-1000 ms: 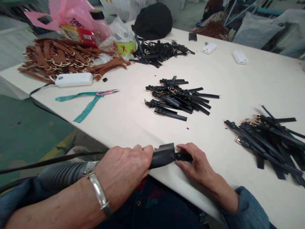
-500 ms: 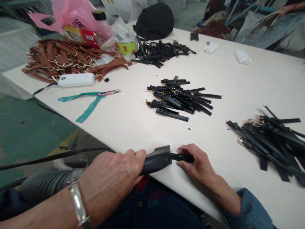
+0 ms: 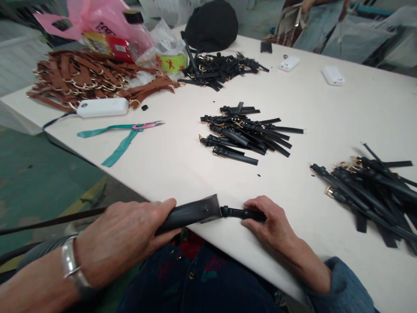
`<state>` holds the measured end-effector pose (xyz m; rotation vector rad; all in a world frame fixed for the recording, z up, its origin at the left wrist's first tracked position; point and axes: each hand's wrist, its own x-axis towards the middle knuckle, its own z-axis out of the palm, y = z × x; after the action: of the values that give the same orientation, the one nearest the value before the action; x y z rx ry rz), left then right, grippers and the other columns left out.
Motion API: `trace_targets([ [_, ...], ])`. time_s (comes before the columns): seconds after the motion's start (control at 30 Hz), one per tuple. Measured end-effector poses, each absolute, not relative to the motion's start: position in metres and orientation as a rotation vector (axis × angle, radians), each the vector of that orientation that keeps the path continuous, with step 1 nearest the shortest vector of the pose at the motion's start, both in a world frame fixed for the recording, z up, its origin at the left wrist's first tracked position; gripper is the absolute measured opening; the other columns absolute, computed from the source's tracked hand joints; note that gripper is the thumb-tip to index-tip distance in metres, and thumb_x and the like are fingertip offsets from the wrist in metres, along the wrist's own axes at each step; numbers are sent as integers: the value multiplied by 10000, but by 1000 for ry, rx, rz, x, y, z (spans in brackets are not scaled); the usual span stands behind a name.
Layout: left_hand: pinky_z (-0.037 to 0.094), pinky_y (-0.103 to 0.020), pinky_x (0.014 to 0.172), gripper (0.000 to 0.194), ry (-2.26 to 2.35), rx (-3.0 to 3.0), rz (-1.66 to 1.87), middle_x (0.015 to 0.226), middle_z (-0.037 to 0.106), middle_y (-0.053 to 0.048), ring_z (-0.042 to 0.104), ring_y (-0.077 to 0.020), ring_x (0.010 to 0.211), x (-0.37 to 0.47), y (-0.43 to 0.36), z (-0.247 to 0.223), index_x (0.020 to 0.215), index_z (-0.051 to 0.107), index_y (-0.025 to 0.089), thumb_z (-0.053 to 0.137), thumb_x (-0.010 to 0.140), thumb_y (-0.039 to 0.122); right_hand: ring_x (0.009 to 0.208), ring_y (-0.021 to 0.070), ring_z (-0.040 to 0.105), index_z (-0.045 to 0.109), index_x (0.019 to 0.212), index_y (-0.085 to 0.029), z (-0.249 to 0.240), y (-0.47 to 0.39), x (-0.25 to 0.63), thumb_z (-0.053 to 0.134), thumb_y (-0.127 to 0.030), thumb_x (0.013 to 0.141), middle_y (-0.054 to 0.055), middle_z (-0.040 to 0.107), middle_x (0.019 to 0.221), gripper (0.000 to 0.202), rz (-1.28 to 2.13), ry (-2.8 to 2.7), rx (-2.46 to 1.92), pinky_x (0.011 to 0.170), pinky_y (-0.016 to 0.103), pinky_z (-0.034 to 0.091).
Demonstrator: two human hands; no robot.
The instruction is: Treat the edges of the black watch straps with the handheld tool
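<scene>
Near the front edge of the table, my left hand point(image 3: 130, 230) is wrapped round a black handheld tool point(image 3: 192, 213) with a flared, flattened end, its exact kind unclear. The flared end points right, towards the tip of a short black strap point(image 3: 234, 212). Fingers and thumb of my right hand point(image 3: 270, 221) pinch that strap from its other side. A small loop shows on the strap near the tool; I cannot tell whether the two touch. Beyond my hands lies a pile of black buckled straps point(image 3: 244, 130), and another pile of black straps point(image 3: 365, 191) is to the right.
Pink-handled thread snips point(image 3: 140, 127) with teal ribbon, a white device point(image 3: 102, 107) and brown straps point(image 3: 81, 78) lie on the left. At the back are more black straps point(image 3: 224, 65), a black cap point(image 3: 211, 26) and white devices point(image 3: 332, 75). Another person's hand point(image 3: 308, 5) shows top right.
My left hand has drawn the black tool to the left and turned it, so more of the strap shows. My right hand has stayed put. The other person's hand has shifted left.
</scene>
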<state>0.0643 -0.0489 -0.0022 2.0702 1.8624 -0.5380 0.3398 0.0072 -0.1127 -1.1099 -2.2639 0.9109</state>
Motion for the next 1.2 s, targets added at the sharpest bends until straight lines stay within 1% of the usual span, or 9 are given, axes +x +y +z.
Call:
trace_targets([
  [0.1,387,-288,510,312,1841,2109,-489,658,635,-38,599,-211,599,68,-45,-6,815,536,246,353,768,494,746,169,532,563,916,-203,-112,7,339,625,-262,704,34,588,801,228,871,-2291,-1103,659,298,436],
  [0.2,383,-269,512,328,1851,2108,-436,661,637,-39,593,-189,588,69,-41,-12,848,541,241,363,759,501,746,174,528,560,924,-200,-113,6,338,611,-283,720,41,587,797,226,799,-2322,-1083,652,297,431],
  [0.3,382,-275,508,360,1870,2072,-421,679,644,-45,600,-198,596,63,-46,-17,872,539,248,351,755,531,765,185,516,547,956,-197,-110,3,337,602,-290,731,54,579,821,250,737,-2386,-1090,661,311,427],
  [0.4,386,-291,513,341,1875,2059,-429,678,645,-39,610,-218,614,55,-55,-18,858,525,256,335,772,526,796,202,501,542,969,-204,-103,0,335,603,-281,729,64,563,858,259,719,-2472,-1133,684,336,422],
  [0.57,387,-285,512,304,1859,2097,-412,660,639,-31,607,-214,613,53,-60,-14,843,516,247,348,781,492,814,213,493,555,937,-216,-93,-1,331,586,-252,741,63,551,862,202,685,-2542,-1229,696,357,414],
  [0.67,388,-276,509,308,1844,2065,-430,672,643,-34,609,-209,612,59,-55,-11,834,514,242,342,783,493,809,210,496,556,949,-218,-94,0,329,567,-251,760,61,560,856,192,666,-2563,-1203,706,362,408],
  [0.8,396,-285,519,323,1833,2021,-453,704,653,-45,618,-225,644,62,-50,-8,859,513,240,329,788,497,811,208,508,549,990,-214,-102,-1,328,569,-261,764,65,575,874,232,648,-2527,-1142,713,359,414],
  [0.97,390,-274,521,333,1815,2013,-416,699,651,-44,616,-212,646,60,-51,-10,873,527,239,331,785,494,810,198,534,548,1029,-209,-112,-2,322,578,-254,758,68,596,886,276,715,-2447,-1096,689,325,443],
  [1.2,396,-297,553,402,1851,1997,-328,706,640,-40,608,-221,658,47,-57,-31,912,531,247,318,765,555,769,172,571,595,949,-215,-111,-2,307,627,-306,708,35,630,831,260,790,-2339,-1175,696,291,456],
])
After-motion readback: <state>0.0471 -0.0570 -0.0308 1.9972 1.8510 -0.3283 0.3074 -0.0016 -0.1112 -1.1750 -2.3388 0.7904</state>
